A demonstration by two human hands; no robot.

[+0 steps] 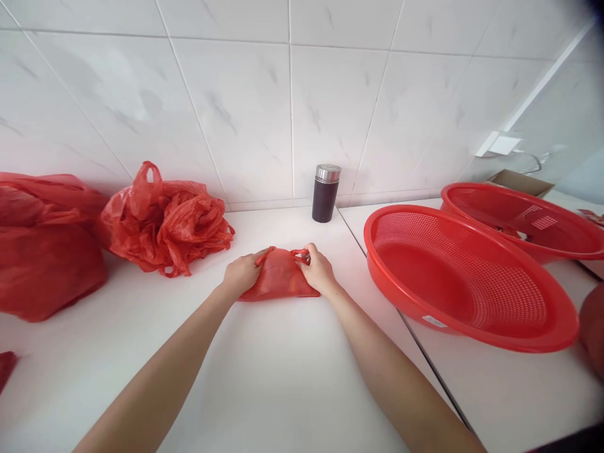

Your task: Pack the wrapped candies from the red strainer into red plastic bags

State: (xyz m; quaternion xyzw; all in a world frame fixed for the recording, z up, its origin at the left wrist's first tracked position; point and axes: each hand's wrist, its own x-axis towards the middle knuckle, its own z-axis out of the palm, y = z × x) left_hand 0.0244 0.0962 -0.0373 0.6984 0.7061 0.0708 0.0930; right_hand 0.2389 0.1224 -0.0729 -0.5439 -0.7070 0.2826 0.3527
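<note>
A small folded red plastic bag [279, 277] lies on the white counter [264, 377] in front of me. My left hand [243, 272] rests on its left edge, fingers curled and pinching the plastic near the top. My right hand [317, 269] grips the bag's right side, with fingers closed on a handle loop at the top. Both forearms reach forward from the bottom of the view.
A crumpled pile of red plastic bags [163, 220] sits at the left, with a larger red bag [44, 245] beyond it. A dark flask with a steel cap [325, 192] stands by the tiled wall. Two red perforated basins [467, 277] [523, 220] lie at the right.
</note>
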